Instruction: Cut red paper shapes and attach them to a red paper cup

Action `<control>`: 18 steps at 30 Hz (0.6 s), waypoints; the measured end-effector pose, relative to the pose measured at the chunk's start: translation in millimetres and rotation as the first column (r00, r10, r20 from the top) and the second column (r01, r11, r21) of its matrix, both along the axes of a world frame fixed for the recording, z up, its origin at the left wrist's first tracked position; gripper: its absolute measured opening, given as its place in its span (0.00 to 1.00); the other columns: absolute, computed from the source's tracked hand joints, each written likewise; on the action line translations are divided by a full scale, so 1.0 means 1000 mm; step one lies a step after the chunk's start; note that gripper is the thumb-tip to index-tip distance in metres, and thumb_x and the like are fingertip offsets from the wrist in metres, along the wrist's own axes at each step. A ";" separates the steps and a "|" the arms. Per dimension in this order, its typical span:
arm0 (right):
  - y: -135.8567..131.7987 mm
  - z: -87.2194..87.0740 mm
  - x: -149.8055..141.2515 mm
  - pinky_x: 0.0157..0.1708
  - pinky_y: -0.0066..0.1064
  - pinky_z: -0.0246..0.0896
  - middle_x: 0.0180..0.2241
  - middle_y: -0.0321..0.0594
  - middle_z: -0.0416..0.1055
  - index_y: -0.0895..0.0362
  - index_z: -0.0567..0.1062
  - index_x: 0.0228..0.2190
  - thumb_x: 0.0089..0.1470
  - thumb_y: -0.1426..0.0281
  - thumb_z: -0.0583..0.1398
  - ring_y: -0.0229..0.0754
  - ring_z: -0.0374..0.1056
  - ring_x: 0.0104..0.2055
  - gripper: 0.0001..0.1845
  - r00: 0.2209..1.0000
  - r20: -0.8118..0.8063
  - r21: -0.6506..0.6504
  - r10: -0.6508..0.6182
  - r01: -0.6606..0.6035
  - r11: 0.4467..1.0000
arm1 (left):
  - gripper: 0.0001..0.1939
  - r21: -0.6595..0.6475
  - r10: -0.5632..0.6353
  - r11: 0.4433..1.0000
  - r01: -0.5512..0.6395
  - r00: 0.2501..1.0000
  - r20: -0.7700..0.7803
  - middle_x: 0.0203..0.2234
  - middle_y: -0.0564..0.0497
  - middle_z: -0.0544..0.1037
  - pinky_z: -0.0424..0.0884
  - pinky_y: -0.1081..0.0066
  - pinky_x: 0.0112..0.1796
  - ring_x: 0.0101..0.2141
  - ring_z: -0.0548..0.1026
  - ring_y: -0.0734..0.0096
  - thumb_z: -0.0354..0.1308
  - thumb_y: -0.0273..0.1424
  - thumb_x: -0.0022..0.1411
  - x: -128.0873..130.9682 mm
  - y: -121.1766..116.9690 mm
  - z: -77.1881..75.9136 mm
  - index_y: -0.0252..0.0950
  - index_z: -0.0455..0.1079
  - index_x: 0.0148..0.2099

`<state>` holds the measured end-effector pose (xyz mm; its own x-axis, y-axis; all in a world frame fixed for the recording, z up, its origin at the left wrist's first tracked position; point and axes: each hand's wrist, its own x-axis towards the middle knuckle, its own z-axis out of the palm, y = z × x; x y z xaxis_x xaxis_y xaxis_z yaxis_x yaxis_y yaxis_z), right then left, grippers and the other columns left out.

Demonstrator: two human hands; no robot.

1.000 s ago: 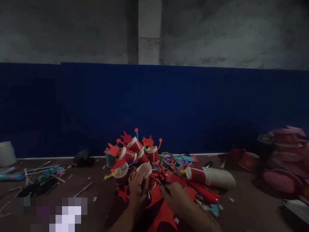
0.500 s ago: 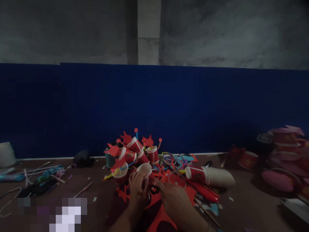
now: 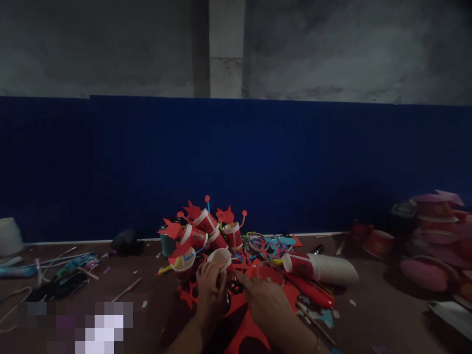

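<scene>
My left hand [image 3: 209, 281] is wrapped round a red and white paper cup [image 3: 220, 256], its open mouth tilted up. Close against it on the right, my right hand [image 3: 265, 300] grips what look like black-handled scissors [image 3: 235, 283]; their blades are hidden. Beneath both hands lies cut red paper [image 3: 248, 327]. Just beyond the cup stands a pile of decorated red paper cups [image 3: 195, 237] with red paper shapes and bent coloured strips. One more decorated cup [image 3: 183, 265] sits left of my left hand.
To the right lies a nested stack of paper cups [image 3: 328, 268], with a red pouch-like thing [image 3: 317, 292] before it. Coloured pipe cleaners or rings [image 3: 263, 244] lie behind. Pink and red items [image 3: 435, 236] pile up far right. A blue panel [image 3: 258, 167] borders the back.
The black loops by my right fingers have shifted and turned slightly. Both hands stay nearly in place, and the cup is still held.
</scene>
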<state>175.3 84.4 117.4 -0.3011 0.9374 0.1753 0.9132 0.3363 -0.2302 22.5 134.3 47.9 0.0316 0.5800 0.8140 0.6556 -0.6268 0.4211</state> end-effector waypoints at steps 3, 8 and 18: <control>-0.005 0.002 0.000 0.24 0.32 0.58 0.34 0.53 0.76 0.55 0.65 0.53 0.48 0.79 0.51 0.51 0.72 0.30 0.29 0.984 0.176 0.036 -0.002 -0.004 0.999 | 0.10 0.004 -0.021 1.000 0.021 1.000 -0.010 0.32 0.48 0.76 0.61 0.60 0.41 0.35 0.72 0.63 0.46 0.28 0.62 0.001 -0.001 0.001 0.39 0.68 0.39; 0.001 -0.001 0.000 0.18 0.27 0.55 0.22 0.45 0.72 0.59 0.75 0.37 0.56 0.71 0.46 0.41 0.67 0.19 0.19 0.955 -0.284 -0.185 -0.081 0.028 0.982 | 0.10 0.012 -0.006 1.000 0.006 1.000 -0.014 0.31 0.48 0.76 0.62 0.59 0.42 0.35 0.72 0.63 0.46 0.29 0.61 0.001 -0.002 0.003 0.39 0.69 0.39; 0.014 -0.005 0.004 0.15 0.23 0.50 0.12 0.32 0.59 0.57 0.68 0.21 0.56 0.61 0.48 0.33 0.55 0.12 0.19 0.700 -0.643 -0.537 -0.310 -0.124 0.835 | 0.10 -0.017 0.010 1.000 -0.010 1.000 -0.016 0.32 0.47 0.75 0.62 0.58 0.42 0.36 0.71 0.61 0.46 0.27 0.60 -0.001 0.000 0.000 0.38 0.68 0.39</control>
